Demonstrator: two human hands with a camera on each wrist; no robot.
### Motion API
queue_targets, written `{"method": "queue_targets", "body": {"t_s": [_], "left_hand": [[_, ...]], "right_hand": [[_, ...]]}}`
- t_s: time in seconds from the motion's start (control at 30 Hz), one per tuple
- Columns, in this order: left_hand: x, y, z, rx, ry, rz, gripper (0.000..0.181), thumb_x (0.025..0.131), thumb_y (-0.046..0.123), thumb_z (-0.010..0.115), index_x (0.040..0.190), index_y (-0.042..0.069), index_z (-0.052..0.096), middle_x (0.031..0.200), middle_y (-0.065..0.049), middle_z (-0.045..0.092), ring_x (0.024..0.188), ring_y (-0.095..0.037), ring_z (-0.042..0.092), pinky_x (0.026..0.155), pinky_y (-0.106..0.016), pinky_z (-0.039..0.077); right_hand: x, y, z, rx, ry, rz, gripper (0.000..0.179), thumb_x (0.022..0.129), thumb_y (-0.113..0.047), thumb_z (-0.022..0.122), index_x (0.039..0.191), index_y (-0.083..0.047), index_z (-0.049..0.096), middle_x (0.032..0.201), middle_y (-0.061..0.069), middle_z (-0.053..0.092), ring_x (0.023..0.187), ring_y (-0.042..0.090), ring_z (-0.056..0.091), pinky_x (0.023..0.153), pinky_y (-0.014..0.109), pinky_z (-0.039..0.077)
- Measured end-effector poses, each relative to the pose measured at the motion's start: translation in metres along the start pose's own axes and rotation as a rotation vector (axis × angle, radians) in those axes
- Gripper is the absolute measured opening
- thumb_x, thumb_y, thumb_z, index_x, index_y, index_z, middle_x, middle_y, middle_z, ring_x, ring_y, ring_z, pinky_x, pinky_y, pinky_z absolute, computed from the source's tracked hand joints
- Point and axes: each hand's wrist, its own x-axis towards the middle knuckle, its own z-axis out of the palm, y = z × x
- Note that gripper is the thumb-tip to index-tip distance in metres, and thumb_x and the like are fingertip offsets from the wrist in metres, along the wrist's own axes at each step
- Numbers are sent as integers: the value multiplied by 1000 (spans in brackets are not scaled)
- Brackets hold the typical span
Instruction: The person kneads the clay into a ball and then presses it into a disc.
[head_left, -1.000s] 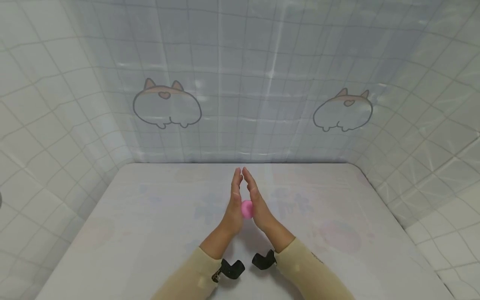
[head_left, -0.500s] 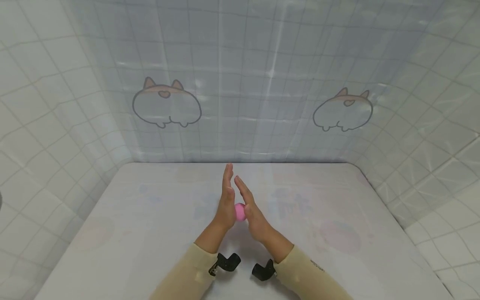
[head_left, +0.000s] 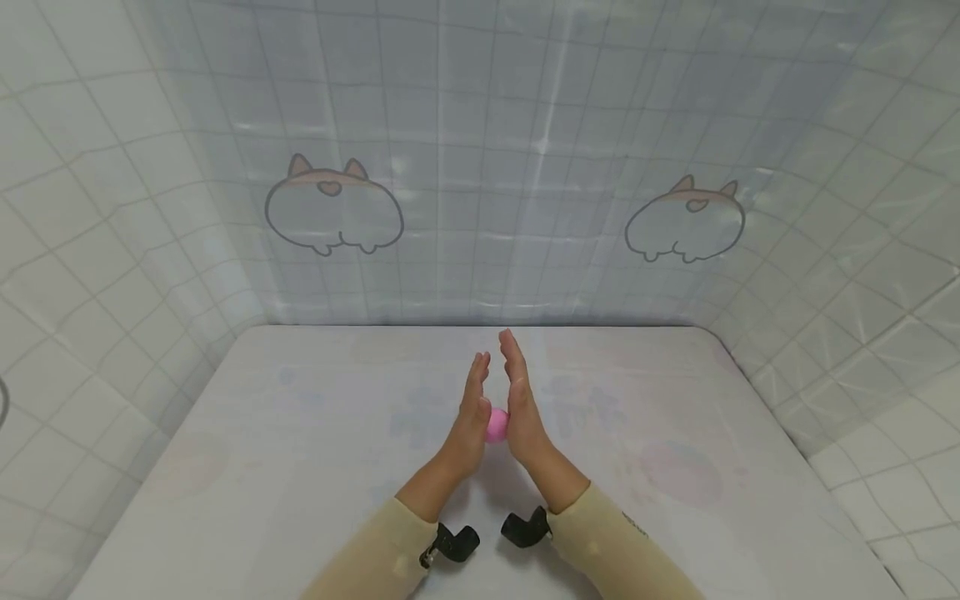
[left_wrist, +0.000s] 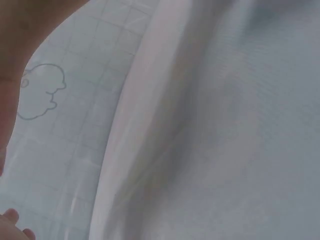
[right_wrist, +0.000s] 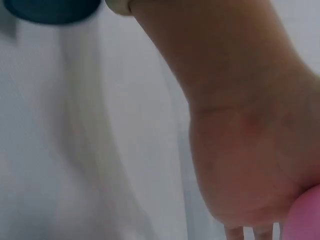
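A smooth pink ball is pressed between two facing palms, over the middle of the table. My left hand has its fingers straight and pointing away, its palm on the ball's left side. On the other side my right hand, also straight-fingered, reaches a little farther forward. In the right wrist view the ball sits against the palm at the lower right corner, partly cut off. Only edges of a hand and wrist show in the left wrist view, and the ball is out of that picture.
The hands are above a white table cover with faint pastel prints. Grid-patterned sheeting with cartoon drawings stands behind, and more rises at both sides. Black wrist-camera mounts stick inward from the beige sleeves.
The hands slide back and forth against each other with the ball between. Half a second ago the left hand was farther forward; now the right is, and the ball has shifted slightly right.
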Motion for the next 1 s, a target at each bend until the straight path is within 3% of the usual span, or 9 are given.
{"method": "queue_targets", "body": {"t_s": [0.23, 0.53, 0.77, 1.0], "left_hand": [[-2, 2, -2, -97, -89, 52, 77, 104, 60, 8, 161, 9, -1, 167, -14, -5, 149, -43, 13, 111, -72, 11], [7, 6, -8, -287, -32, 45, 82, 102, 66, 9, 161, 10, 2, 167, -12, 1, 150, -41, 11, 117, -62, 4], [16, 11, -11, -213, 55, 65, 82, 101, 67, 8, 161, 11, 4, 168, -9, 3, 151, -34, 10, 115, -67, 4], [23, 13, -15, -121, 123, 34, 84, 100, 70, 10, 161, 12, 6, 168, -6, 3, 153, -27, 8, 114, -67, 7]], "right_hand": [[7, 13, -2, 22, 29, 145, 83, 101, -70, 16, 162, -14, 9, 167, 7, 13, 152, 28, 12, 117, 61, 9], [11, 29, 3, 2, -38, 271, 75, 102, -66, 19, 162, -22, 12, 167, 1, 13, 152, 24, 14, 115, 66, 9], [8, 23, 10, 68, -92, 279, 81, 100, -69, 21, 162, -17, 12, 167, 4, 14, 152, 28, 13, 117, 63, 9], [4, 14, 17, 117, -122, 196, 81, 103, -64, 18, 161, -7, 9, 166, 14, 11, 151, 34, 13, 117, 62, 14]]}}
